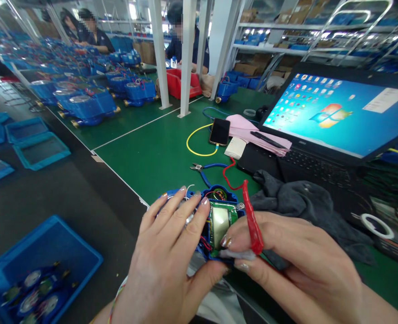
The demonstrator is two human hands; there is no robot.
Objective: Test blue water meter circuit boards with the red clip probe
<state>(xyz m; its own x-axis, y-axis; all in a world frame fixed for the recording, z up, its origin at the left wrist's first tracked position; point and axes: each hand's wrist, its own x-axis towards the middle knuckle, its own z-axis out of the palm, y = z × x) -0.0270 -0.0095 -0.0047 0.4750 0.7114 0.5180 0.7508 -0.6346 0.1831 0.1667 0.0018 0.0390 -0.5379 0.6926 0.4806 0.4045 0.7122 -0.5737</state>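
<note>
Head view: a person's two bare hands at the near edge of a green counter [128,157].
Device: a blue-cased unit with a circuit board [220,225], between the hands at the counter's near edge, its light rectangular panel facing up.
Left hand [172,243]: open, fingers laid over the unit's left side, thumb spread apart from them at its near edge.
Right hand [296,261]: thumb and forefinger pinched together on a small whitish piece [237,254] at the unit's near right corner.
Red lead: its thick red sleeve [252,220] stands slanted against the right forefinger; the thin wire runs toward the laptop's near left corner.
Cutters: blue-handled pliers [204,177] just beyond the unit, jaws toward the counter's left edge.
Laptop: black laptop [337,112], open, toward the right edge, with a dark grey cloth [296,202] near its front.
Phone: black phone [219,132] with a yellow cable, beside a pink cloth [241,126] left of the laptop.
Bin: blue bin [79,237] below the counter's left edge, several blue units inside.
</note>
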